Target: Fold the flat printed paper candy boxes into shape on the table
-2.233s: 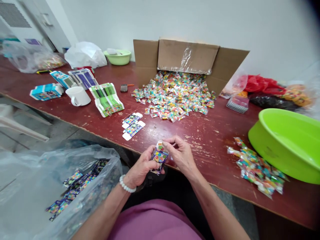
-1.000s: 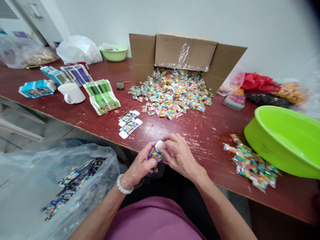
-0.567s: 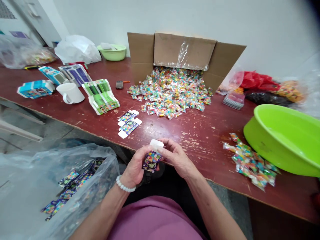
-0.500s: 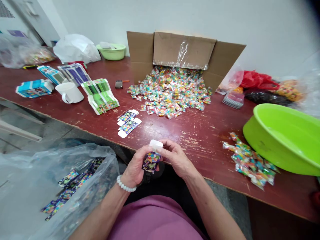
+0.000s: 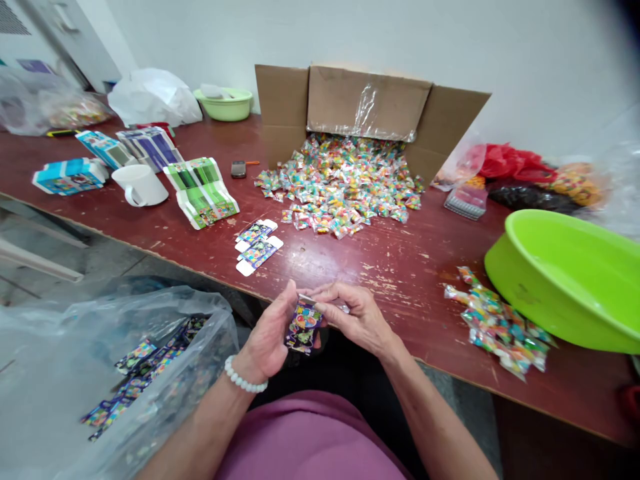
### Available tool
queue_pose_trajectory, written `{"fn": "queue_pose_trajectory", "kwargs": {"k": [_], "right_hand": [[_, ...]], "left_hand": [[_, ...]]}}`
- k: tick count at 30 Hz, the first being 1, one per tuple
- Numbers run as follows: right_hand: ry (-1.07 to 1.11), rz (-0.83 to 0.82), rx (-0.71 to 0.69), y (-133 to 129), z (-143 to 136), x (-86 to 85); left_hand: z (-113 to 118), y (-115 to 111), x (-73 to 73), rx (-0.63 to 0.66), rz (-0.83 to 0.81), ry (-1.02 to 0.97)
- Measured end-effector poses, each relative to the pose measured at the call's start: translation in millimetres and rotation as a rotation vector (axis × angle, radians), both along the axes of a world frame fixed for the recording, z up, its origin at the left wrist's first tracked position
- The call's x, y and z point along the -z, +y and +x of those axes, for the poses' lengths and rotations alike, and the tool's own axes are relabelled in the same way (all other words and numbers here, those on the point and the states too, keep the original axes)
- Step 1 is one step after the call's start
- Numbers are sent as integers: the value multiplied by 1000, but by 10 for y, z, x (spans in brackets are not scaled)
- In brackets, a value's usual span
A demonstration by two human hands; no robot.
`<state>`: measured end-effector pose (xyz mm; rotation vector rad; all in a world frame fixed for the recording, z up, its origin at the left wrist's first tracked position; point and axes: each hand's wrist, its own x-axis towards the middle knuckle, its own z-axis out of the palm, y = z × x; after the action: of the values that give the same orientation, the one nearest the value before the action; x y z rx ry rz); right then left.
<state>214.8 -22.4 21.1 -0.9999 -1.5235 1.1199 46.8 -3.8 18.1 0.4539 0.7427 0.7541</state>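
A small dark printed candy box (image 5: 303,325) is held over my lap, just off the table's front edge. My left hand (image 5: 270,333), with a white bead bracelet on its wrist, grips the box from its left side and below. At the box's top end, the fingers of my right hand (image 5: 355,317) are on the flap, which shows as a thin pale edge. Something small and clear shows by the right fingers, too small to name. Flattened printed boxes (image 5: 257,247) lie on the table just beyond.
Wrapped candies (image 5: 345,183) spill from an open carton (image 5: 370,100). A green basin (image 5: 565,287) stands at right beside a small candy pile (image 5: 500,323). On the left are a white mug (image 5: 140,185), folded card boxes (image 5: 203,193) and a plastic bag (image 5: 210,313) with several dark boxes.
The white flap that stood up at the box's top has folded down to a thin edge. My left thumb has lifted off the box's front, and my right hand has shifted slightly right.
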Motion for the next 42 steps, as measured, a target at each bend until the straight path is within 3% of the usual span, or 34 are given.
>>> {"fn": "queue_pose_trajectory", "kwargs": {"k": [6, 10, 14, 21, 27, 32, 35, 38, 42], "right_hand": [[-181, 187, 44, -23, -16, 0], [-144, 152, 178, -19, -69, 58], [-247, 139, 190, -1, -93, 72], [129, -193, 66, 69, -100, 105], [-146, 107, 83, -1, -125, 98], [-315, 213, 174, -122, -264, 311], [-473, 296, 145, -132, -377, 429], [-578, 285, 211, -70, -481, 448], [-481, 250, 166, 48, -625, 409]], "left_hand": [[21, -11, -8, -49, 99, 111], [62, -55, -38, -57, 260, 245], [69, -87, -8, -77, 303, 313], [29, -62, 78, -38, 214, 244], [35, -6, 101, -67, 65, 123], [43, 75, 113, -172, -8, 86], [-9, 115, 121, -201, 6, 106], [-77, 113, 132, -235, 89, 136], [-157, 58, 126, -265, 232, 192]]}}
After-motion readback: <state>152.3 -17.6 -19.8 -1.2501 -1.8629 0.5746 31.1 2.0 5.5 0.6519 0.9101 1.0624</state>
